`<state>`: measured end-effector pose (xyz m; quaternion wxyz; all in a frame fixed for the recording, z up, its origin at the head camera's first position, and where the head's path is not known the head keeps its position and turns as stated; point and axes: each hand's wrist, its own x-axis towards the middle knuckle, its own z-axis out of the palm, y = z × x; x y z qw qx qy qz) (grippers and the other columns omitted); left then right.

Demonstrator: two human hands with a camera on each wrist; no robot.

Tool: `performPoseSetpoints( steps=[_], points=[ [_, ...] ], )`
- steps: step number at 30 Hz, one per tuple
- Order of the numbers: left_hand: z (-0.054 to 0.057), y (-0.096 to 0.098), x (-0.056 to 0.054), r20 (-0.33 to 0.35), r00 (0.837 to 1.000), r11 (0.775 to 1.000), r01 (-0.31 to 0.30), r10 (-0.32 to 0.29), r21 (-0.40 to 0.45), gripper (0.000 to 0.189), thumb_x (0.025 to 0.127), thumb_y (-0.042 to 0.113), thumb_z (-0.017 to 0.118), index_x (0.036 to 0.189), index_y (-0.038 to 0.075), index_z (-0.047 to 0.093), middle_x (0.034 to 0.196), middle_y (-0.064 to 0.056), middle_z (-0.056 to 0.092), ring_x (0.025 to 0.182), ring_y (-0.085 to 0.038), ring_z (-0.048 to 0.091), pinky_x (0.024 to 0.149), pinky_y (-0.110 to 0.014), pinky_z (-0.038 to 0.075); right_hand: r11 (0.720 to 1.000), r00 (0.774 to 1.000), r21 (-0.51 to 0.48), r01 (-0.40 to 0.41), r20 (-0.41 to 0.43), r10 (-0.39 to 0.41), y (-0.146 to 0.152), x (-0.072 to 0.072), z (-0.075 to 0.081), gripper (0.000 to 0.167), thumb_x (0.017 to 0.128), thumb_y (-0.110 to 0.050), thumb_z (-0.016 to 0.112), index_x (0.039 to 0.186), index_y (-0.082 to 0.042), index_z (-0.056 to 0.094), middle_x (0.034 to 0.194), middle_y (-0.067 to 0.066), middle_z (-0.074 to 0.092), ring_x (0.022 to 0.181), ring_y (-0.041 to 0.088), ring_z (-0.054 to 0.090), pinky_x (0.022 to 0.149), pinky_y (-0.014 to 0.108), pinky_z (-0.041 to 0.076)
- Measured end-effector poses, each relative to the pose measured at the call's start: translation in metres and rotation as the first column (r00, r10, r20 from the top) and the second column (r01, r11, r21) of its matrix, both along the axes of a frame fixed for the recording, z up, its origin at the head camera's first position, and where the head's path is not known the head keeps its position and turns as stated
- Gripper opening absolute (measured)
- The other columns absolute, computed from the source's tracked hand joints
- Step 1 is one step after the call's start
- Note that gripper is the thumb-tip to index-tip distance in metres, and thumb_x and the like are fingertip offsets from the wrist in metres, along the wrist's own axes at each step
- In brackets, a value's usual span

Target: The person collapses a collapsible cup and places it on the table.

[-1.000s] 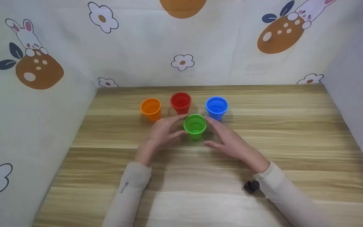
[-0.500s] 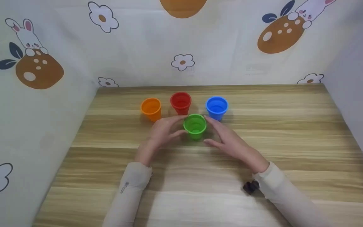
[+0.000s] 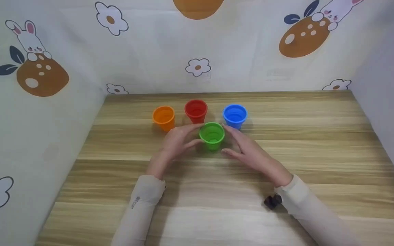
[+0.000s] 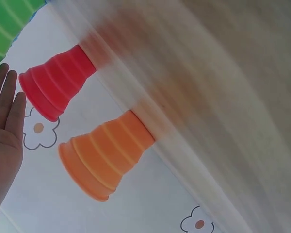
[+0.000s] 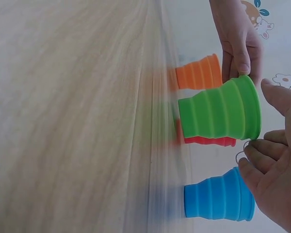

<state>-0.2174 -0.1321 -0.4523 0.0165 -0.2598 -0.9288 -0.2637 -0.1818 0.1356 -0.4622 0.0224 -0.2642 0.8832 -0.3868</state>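
Observation:
A green ribbed cup stands upright on the wooden table, mouth up, between two hands. My left hand is at its left side, thumb and fingers spread and the tips right at the rim. In the left wrist view the fingers of that hand look straight beside the green cup. My right hand is on the other side, its fingertips at the rim in the right wrist view, its thumb apart from the cup. Behind are a red cup and a blue cup.
An orange cup stands upright at the left, close behind the left hand. Patterned cloth walls bound the wooden table at the back and left, with a plain pale wall at the right. A small dark object sits by the right cuff.
The green cup has shifted very slightly away from me, toward the red and blue cups. Both hands have stayed almost in place around it; the other cups have not moved.

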Motion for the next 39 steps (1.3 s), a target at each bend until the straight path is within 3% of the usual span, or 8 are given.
performPoseSetpoints(
  steps=[9,16,26,39],
  points=[
    [0.003,0.003,0.0,-0.004,1.0,1.0,0.001,-0.001,0.025,0.055,0.089,0.035,0.074,0.14,0.021,0.058,0.135,0.0,0.066,0.121,-0.021,0.065,0.106,-0.04,0.051,0.999,1.0,-0.025,0.02,0.012,-0.02,0.003,0.001,0.005,0.074,0.094,-0.026,0.069,0.157,-0.018,0.03,0.159,0.007,0.039,0.146,0.029,0.038,0.12,0.05,0.032],
    [0.004,0.007,0.0,-0.073,0.997,0.999,0.028,-0.025,0.035,0.053,0.088,0.036,0.073,0.136,0.017,0.062,0.132,-0.002,0.068,0.119,-0.021,0.066,0.104,-0.037,0.052,0.999,0.999,-0.025,0.033,0.01,-0.033,0.006,0.002,0.006,0.074,0.094,-0.028,0.069,0.156,-0.015,0.031,0.159,0.009,0.04,0.146,0.03,0.039,0.12,0.051,0.032],
    [0.006,0.012,0.001,-0.043,0.999,0.999,0.004,-0.003,0.038,0.051,0.089,0.035,0.073,0.136,0.019,0.062,0.132,0.0,0.068,0.119,-0.02,0.067,0.104,-0.037,0.053,0.998,0.999,-0.035,0.046,0.027,-0.046,0.01,0.003,0.007,0.075,0.094,-0.03,0.068,0.157,-0.019,0.029,0.158,0.008,0.041,0.146,0.03,0.039,0.12,0.051,0.033],
    [0.007,0.021,0.003,-0.05,0.999,0.993,0.018,-0.013,0.116,0.042,0.09,0.03,0.072,0.129,0.016,0.068,0.13,-0.002,0.069,0.122,-0.019,0.065,0.105,-0.036,0.052,0.997,0.997,-0.04,0.062,0.049,-0.06,0.016,0.004,0.006,0.072,0.096,-0.032,0.066,0.157,-0.019,0.03,0.158,0.01,0.041,0.146,0.031,0.039,0.12,0.052,0.032]
  ],
)
